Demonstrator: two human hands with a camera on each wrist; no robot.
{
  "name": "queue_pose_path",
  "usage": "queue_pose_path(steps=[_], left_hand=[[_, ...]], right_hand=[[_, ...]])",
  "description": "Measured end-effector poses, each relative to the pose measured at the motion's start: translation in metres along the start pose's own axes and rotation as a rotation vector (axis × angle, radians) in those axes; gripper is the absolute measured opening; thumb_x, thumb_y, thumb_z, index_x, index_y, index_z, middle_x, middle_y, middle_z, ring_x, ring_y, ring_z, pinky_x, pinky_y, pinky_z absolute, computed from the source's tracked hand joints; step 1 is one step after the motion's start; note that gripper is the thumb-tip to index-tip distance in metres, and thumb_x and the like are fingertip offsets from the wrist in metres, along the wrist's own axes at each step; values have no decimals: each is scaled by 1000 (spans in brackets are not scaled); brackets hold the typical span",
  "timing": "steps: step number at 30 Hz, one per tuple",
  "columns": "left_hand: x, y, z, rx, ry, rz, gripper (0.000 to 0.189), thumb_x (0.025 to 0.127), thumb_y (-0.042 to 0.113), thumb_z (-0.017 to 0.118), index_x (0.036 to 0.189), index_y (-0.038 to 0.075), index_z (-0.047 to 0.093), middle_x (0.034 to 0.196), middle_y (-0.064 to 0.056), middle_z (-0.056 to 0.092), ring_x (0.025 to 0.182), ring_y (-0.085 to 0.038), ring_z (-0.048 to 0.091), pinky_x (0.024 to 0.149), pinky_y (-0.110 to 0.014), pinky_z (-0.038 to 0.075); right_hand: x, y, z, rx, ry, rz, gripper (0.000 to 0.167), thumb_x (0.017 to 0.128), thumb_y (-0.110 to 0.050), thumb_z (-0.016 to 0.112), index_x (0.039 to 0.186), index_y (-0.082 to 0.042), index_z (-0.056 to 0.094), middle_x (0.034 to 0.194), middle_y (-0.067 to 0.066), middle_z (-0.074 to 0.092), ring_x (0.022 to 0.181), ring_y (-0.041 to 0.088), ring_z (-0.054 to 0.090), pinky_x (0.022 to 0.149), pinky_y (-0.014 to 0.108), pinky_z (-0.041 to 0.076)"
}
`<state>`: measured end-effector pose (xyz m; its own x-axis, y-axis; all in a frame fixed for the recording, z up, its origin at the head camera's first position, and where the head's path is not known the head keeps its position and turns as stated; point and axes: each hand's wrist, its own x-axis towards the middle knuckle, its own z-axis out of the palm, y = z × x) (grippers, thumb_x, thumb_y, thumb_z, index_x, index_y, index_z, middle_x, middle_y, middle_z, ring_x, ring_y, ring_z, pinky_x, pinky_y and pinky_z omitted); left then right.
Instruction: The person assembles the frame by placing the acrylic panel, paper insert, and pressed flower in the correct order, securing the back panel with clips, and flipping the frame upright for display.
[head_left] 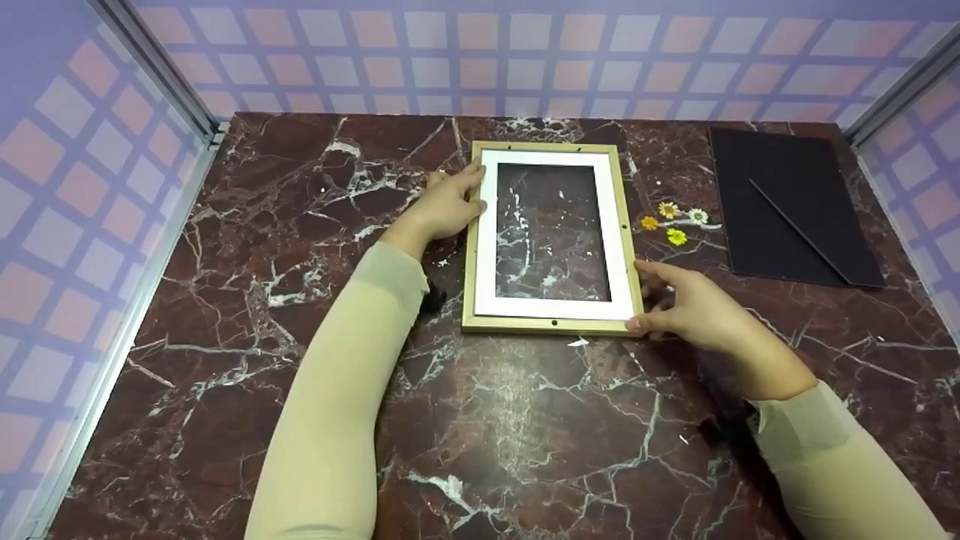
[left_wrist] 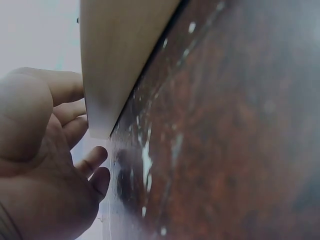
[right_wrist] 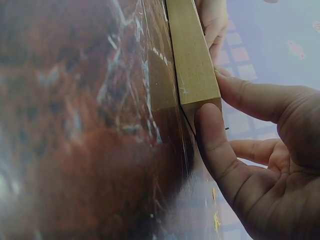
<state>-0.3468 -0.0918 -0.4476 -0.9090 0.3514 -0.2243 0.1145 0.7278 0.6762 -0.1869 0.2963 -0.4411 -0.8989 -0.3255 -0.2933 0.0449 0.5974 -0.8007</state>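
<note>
Checked wall panels (head_left: 525,64) border a marbled bench (head_left: 510,420) (dark red, white-veined); on it lies a gold-coloured picture frame (head_left: 517,323), the left hand (head_left: 444,204) touching its left side with relaxed fingers, the right hand (head_left: 701,311) pinching its near right corner.

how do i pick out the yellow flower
On the marbled table, find the black board at the right. Between it and the gold-coloured frame lie four small flowers. The yellow flower is the only all-yellow one, lowest in the head view.
</note>
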Motion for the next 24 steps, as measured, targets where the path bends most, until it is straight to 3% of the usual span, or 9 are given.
queue_pose_path(steps=[5,10,14,18,24], left_hand=[[-7,2,0,-49,-10,16,86,108,32,71,181,21,27,192,14,10,179,-38,1,147,-61,5],[-26,5,1,-59,-67,23,107,100,41,83,182,16,19,193,7,0,179,-40,-5,146,-62,-1],[-45,3,4,-76,-92,12,115,97,44,88,182,13,16,194,-1,1,180,-35,3,148,-55,4],[-60,0,8,-95,-107,22,118,95,41,91,181,9,18,193,-7,10,179,-30,14,148,-48,11],[-76,4,12,-49,-149,11,133,84,46,99,182,11,17,193,-6,6,177,-32,8,148,-56,12]], right_hand=[[-1,-1,0,1,-3,2,105,91,-3,92,175,6,29,133,32,64,76,12,75,71,33,72],[0,-1,1,-3,-4,10,105,92,-4,92,175,6,30,134,32,66,78,13,75,70,33,72],[1,-1,1,-6,-7,16,106,91,-5,93,176,4,30,135,31,66,80,15,75,71,33,72],[1,1,1,-11,-5,18,106,91,-5,94,176,4,31,135,30,66,80,16,75,70,34,72],[0,0,0,-16,2,11,105,91,-4,93,175,4,31,133,31,66,77,17,76,69,34,72]])
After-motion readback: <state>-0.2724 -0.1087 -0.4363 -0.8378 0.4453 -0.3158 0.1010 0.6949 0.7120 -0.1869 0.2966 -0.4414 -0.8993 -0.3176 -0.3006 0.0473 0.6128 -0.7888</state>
